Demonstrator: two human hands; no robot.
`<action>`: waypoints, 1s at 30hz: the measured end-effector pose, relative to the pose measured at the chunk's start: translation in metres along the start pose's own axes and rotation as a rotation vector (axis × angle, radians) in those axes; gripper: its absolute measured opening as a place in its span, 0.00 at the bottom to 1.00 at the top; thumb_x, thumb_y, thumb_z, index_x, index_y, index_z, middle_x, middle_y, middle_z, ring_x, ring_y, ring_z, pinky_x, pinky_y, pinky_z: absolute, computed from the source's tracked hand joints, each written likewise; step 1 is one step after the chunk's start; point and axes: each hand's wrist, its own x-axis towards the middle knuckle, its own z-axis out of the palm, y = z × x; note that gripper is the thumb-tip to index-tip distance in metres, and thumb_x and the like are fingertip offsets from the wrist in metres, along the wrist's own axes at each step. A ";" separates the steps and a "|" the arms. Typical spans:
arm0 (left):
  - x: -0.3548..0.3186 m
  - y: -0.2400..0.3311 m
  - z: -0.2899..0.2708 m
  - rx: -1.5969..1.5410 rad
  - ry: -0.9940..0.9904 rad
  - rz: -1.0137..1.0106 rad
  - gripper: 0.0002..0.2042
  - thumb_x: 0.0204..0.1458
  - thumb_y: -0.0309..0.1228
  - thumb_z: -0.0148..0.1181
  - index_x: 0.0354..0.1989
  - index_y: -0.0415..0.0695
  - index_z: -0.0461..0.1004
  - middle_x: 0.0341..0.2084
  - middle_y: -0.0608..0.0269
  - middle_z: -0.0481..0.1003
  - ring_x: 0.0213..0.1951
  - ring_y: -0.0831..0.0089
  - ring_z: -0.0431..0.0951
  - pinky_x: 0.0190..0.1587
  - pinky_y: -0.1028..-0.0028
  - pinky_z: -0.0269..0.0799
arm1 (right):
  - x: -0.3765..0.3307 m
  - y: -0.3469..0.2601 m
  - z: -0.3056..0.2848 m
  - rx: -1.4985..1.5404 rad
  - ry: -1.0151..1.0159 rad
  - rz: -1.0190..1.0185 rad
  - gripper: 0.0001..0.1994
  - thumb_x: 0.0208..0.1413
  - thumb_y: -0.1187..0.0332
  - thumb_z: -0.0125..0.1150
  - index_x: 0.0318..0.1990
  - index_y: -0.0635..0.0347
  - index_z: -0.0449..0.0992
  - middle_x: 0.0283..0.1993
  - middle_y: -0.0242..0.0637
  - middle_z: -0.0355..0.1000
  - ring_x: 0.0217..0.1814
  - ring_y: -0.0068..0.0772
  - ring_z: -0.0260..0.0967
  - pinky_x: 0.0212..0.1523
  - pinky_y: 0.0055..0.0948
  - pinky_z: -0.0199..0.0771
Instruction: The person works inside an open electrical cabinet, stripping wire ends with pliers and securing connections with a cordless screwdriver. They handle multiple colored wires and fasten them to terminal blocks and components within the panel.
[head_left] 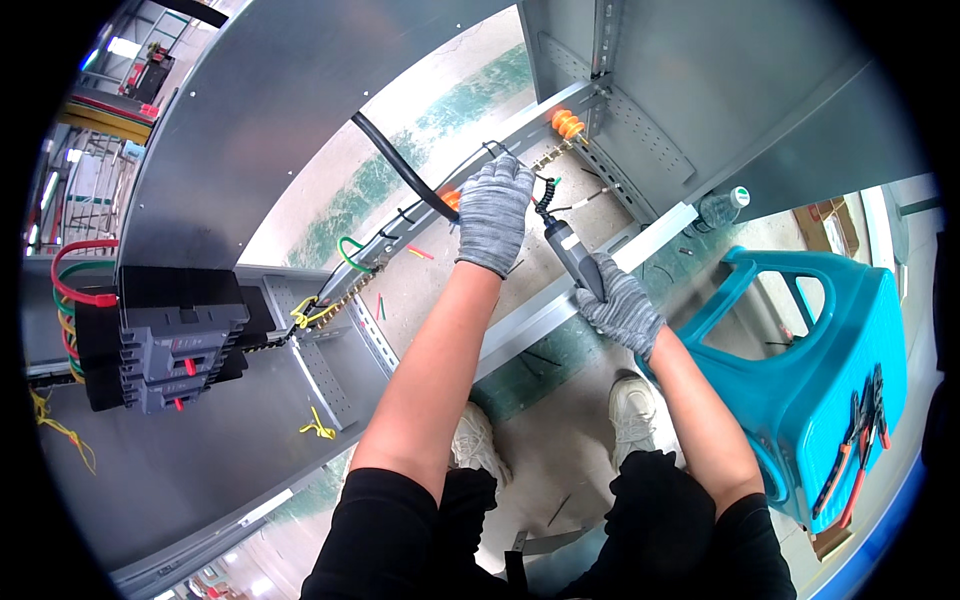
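My left hand [494, 216], in a grey knit glove, is closed over the metal rail [550, 120], its fingers curled down out of sight. What they grip is hidden. A thick black cable [400, 170] runs up to this hand, and an orange insulator [451, 200] shows beside it. My right hand [624, 308], also gloved, wraps round a dark grey cylindrical handheld tool [572, 252]. From the tool's far end comes a coiled black cord [545, 196]. A second orange ribbed insulator [568, 125] stands at the rail's far right end.
Grey cabinet panels [290, 110] surround the frame. Left are black circuit breakers [185, 345] with red levers and coloured wires. A teal stool [850, 310] at right carries pliers [855, 450]. A clear bottle [718, 208] stands behind it. Wire scraps [420, 252] lie on the floor.
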 end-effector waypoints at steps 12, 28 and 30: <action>-0.001 -0.002 0.009 -0.157 0.204 0.021 0.09 0.46 0.30 0.56 0.37 0.45 0.74 0.40 0.59 0.72 0.42 0.61 0.72 0.44 0.63 0.66 | -0.001 0.009 0.000 0.115 -0.032 0.094 0.21 0.49 0.64 0.56 0.50 0.62 0.63 0.30 0.50 0.69 0.33 0.48 0.70 0.37 0.39 0.70; 0.001 0.001 0.003 -0.411 0.262 -0.055 0.08 0.43 0.26 0.59 0.34 0.42 0.73 0.34 0.53 0.73 0.41 0.56 0.73 0.44 0.62 0.68 | -0.005 0.001 0.004 0.031 0.104 -0.021 0.21 0.45 0.66 0.58 0.48 0.62 0.64 0.34 0.51 0.67 0.36 0.51 0.67 0.39 0.41 0.69; 0.001 0.002 0.001 -0.450 0.297 -0.067 0.09 0.41 0.24 0.59 0.34 0.42 0.73 0.33 0.53 0.73 0.40 0.56 0.73 0.43 0.61 0.68 | -0.007 0.000 0.002 0.029 0.087 -0.029 0.24 0.47 0.63 0.58 0.52 0.62 0.63 0.37 0.51 0.69 0.39 0.51 0.70 0.41 0.40 0.71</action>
